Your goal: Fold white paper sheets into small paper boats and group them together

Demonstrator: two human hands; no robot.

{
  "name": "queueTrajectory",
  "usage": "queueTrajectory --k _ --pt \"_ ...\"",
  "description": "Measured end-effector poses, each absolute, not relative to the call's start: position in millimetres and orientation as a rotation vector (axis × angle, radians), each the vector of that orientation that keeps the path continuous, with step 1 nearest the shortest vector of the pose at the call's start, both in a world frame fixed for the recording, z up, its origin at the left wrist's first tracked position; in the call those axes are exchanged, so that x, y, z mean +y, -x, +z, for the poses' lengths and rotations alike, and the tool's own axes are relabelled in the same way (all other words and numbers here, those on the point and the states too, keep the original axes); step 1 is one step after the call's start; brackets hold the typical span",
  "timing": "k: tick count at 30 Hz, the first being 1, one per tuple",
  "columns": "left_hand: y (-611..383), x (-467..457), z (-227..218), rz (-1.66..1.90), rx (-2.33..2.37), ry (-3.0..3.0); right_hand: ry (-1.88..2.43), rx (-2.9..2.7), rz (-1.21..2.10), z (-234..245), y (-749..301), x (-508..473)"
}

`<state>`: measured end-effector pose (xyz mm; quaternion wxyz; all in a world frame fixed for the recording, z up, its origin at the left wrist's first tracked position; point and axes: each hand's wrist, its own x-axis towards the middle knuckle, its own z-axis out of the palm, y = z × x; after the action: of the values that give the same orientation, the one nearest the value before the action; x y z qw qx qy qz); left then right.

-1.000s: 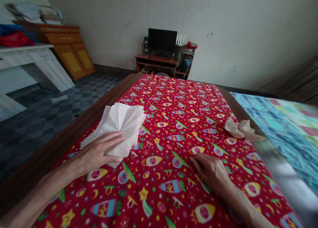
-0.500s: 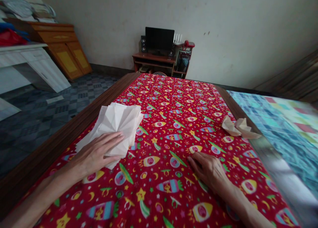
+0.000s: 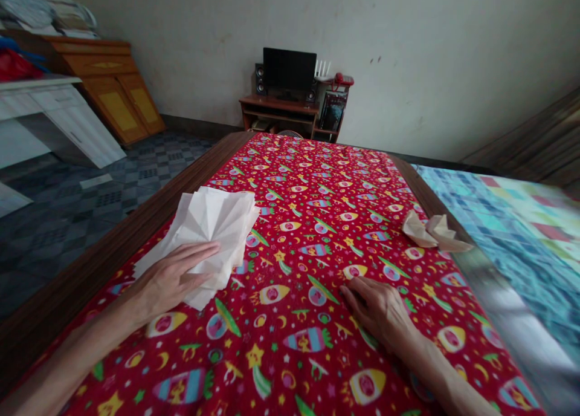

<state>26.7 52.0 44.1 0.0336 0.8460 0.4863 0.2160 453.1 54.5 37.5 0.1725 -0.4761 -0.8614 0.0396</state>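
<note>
Red rocket-print cloth [image 3: 308, 222] covers the desk [image 3: 149, 225], and here, left of centre, lies the creased paper stack [image 3: 212, 213]! The left hand [image 3: 165, 280] rests on it, thumb and fingers apart; lower right of centre, the right hand [image 3: 380, 307] sits on the cloth, fingers curled together.

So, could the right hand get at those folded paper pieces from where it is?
Probably yes: only the red cloth shows between the right hand and the folded paper pieces, though a forward reach seems needed.

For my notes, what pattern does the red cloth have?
The red cloth has a rocket, star and moon print, best seen in the head view.
</note>
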Motion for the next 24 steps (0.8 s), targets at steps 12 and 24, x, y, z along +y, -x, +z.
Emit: queueTrajectory --k 12,24 --pt "-34.8 48.0 48.7 0.799 1.446 -2.785 1.316 -2.432 0.066 38.5 -452.5 55.0" --pt "-92.3 39.4 87.8 0.754 1.270 -3.101 1.347 -2.441 0.063 38.0 -454.6 51.9"
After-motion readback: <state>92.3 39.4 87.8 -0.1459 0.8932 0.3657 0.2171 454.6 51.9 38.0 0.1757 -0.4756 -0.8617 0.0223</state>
